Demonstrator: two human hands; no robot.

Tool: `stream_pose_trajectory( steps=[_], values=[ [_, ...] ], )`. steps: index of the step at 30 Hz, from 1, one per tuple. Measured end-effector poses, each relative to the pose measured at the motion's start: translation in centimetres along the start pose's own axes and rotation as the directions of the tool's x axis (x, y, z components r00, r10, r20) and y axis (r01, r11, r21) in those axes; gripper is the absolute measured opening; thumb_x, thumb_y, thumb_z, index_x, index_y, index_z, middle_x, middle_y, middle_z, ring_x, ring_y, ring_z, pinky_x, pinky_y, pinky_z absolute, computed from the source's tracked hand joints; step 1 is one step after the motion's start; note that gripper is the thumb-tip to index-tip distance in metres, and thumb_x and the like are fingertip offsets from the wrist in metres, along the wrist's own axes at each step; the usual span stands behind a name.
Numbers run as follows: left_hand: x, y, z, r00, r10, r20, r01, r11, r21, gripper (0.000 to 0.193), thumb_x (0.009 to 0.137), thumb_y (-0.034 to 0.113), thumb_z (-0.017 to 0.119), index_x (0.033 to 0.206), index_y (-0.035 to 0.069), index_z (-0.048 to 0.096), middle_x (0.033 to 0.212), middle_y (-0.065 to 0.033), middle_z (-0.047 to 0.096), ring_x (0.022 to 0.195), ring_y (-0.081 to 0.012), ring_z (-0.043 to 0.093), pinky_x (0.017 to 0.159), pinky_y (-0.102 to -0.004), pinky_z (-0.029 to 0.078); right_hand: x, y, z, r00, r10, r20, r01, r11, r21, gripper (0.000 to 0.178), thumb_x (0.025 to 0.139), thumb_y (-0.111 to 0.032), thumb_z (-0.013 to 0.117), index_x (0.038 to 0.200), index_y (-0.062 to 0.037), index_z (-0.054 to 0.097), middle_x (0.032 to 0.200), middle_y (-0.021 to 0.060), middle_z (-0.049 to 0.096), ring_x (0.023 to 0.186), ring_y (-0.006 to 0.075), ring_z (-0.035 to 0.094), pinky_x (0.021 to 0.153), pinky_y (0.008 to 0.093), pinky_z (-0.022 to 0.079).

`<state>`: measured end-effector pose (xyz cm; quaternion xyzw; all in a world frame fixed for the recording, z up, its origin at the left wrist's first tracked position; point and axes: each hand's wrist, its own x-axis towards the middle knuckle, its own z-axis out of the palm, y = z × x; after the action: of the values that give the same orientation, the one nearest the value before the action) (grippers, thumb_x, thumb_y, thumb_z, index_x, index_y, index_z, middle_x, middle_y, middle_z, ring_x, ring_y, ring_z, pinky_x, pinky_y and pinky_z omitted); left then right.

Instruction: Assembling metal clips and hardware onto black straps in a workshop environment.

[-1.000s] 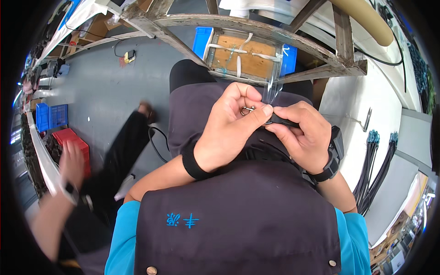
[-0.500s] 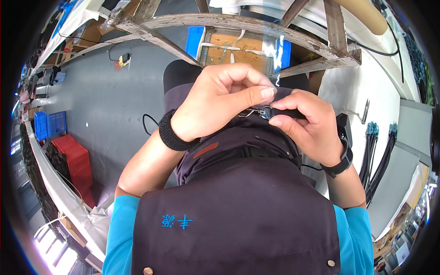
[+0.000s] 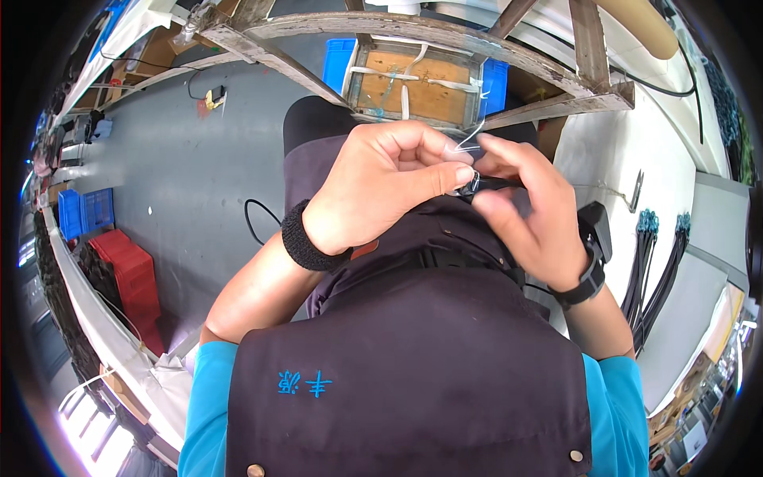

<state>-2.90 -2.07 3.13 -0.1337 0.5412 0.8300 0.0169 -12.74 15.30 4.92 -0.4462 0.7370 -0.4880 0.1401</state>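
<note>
Above my lap, my left hand (image 3: 389, 179) pinches a small dark piece with a shiny metal part (image 3: 470, 184) between thumb and fingers. Thin clear strands (image 3: 474, 141) stick up by its fingertips. My right hand (image 3: 540, 211) is close on the other side, its thumb and forefinger spread apart and slightly blurred. Between them a dark strip (image 3: 499, 184) runs from the small piece toward the right palm, where its far end is hidden. A dark apron (image 3: 413, 358) covers my front and lap.
A worn wooden frame (image 3: 429, 32) stands ahead, with a strapped wooden board (image 3: 413, 83) and blue bins (image 3: 494, 87) under it. At right, bundles of black cords with teal ends (image 3: 645, 262) lie on a white surface (image 3: 600, 151). Red crates (image 3: 131, 282) are at left.
My right thumb and forefinger have parted from the small piece they were pinching. My left fingers have come down onto it, and the clear strands now show more plainly.
</note>
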Motion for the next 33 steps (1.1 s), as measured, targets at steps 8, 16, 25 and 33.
stream_pose_trajectory(
  steps=[8, 16, 25, 33],
  values=[
    [0.7, 1.1, 0.1, 0.984, -0.167, 0.066, 0.165, 0.986, 0.036, 0.015, 0.089, 0.009, 0.061, 0.101, -0.001, 0.062, 0.092, -0.0069, 0.066, 0.088, -0.0112, 0.061, 0.077, -0.0252, 0.051, -1.4, 0.2, 0.1, 0.983, -0.184, -0.021, 0.179, 0.974, -0.136, 0.039, 0.069, -0.005, 0.076, 0.105, -0.0015, 0.061, 0.075, 0.0102, 0.06, 0.061, 0.0237, 0.058, 0.054, 0.0311, 0.046],
    [2.4, 1.6, 0.6, 0.992, 0.06, 0.108, -0.071, 0.992, 0.103, 0.013, 0.088, 0.01, 0.064, 0.095, -0.002, 0.065, 0.085, -0.0078, 0.067, 0.078, -0.0132, 0.064, 0.073, -0.0263, 0.053, -1.3, -0.4, -1.7, 0.979, -0.181, 0.094, 0.198, 0.952, -0.234, 0.028, 0.07, -0.007, 0.076, 0.094, -0.0011, 0.062, 0.067, 0.0093, 0.053, 0.056, 0.024, 0.053, 0.049, 0.0327, 0.042],
    [2.2, 1.6, 0.4, 0.981, 0.128, 0.148, -0.15, 0.978, 0.144, 0.011, 0.086, 0.005, 0.065, 0.096, -0.001, 0.064, 0.09, -0.0109, 0.068, 0.083, -0.0159, 0.066, 0.076, -0.0285, 0.054, 1.0, -0.5, -3.5, 0.974, -0.078, 0.213, 0.107, 0.986, -0.126, 0.012, 0.078, -0.01, 0.068, 0.076, -0.0031, 0.058, 0.062, 0.0119, 0.051, 0.055, 0.0299, 0.049, 0.05, 0.0358, 0.04],
    [1.6, 1.5, 0.4, 0.971, 0.08, 0.225, -0.123, 0.975, 0.187, 0.029, 0.076, -0.004, 0.072, 0.103, -0.002, 0.061, 0.101, -0.0108, 0.065, 0.093, -0.0163, 0.064, 0.085, -0.0304, 0.052, 3.2, 0.4, -4.6, 0.756, 0.377, 0.535, -0.533, 0.83, 0.167, 0.029, 0.089, -0.022, 0.059, 0.07, 0.0002, 0.061, 0.056, 0.0008, 0.053, 0.054, 0.0061, 0.043, 0.05, 0.0263, 0.035]
  ],
)
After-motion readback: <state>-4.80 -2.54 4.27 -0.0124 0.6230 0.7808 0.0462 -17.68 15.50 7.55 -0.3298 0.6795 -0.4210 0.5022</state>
